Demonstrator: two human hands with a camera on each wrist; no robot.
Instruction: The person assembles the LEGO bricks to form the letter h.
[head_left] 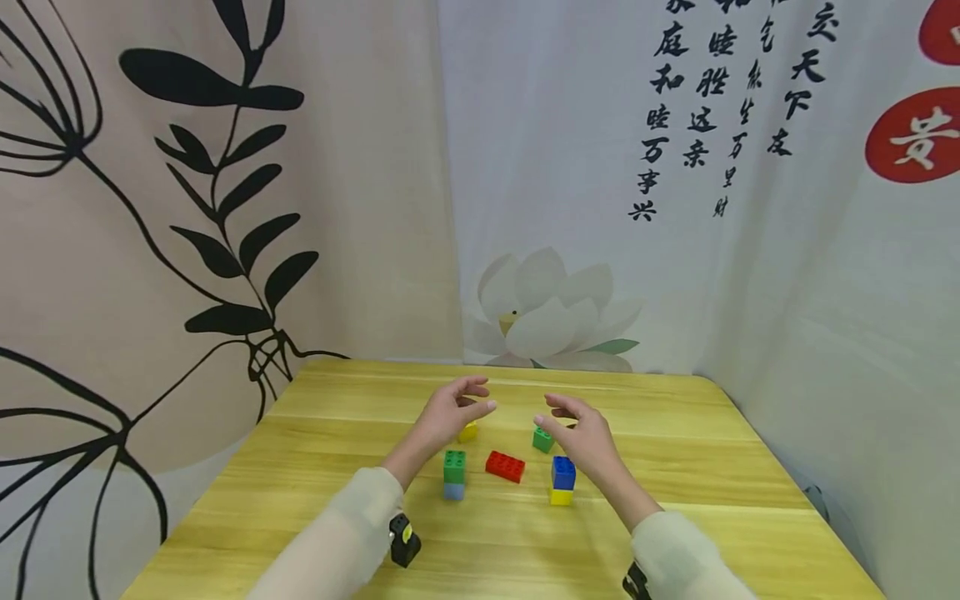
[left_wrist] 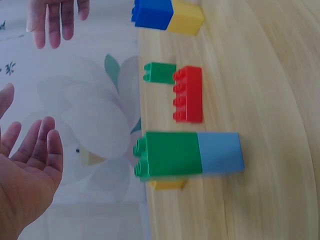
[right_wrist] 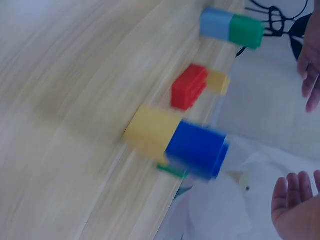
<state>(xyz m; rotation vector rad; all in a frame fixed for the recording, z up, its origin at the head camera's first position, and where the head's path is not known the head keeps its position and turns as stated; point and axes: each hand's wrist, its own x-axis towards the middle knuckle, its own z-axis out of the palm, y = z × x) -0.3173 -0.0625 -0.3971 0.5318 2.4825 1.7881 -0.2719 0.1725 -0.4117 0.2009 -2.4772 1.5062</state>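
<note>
Both hands hover above the table, holding nothing, fingers relaxed and facing each other. My left hand (head_left: 452,410) is over a yellow brick (head_left: 468,432), which it partly covers in the head view. My right hand (head_left: 581,429) hangs beside a small green brick (head_left: 543,439). Nearer me on the left stands a stack of a green brick (head_left: 454,467) on a light blue brick (head_left: 453,492). On the right, a blue brick (head_left: 563,472) sits atop a yellow brick (head_left: 561,497). Between the stacks lies a longer red brick (head_left: 506,467).
The bricks stand on a wooden table (head_left: 337,500) with a light grain. Behind it hangs a printed curtain (head_left: 375,208) with plants, a lotus and writing. A dark device (head_left: 404,540) is strapped at the left wrist, another (head_left: 636,581) at the right.
</note>
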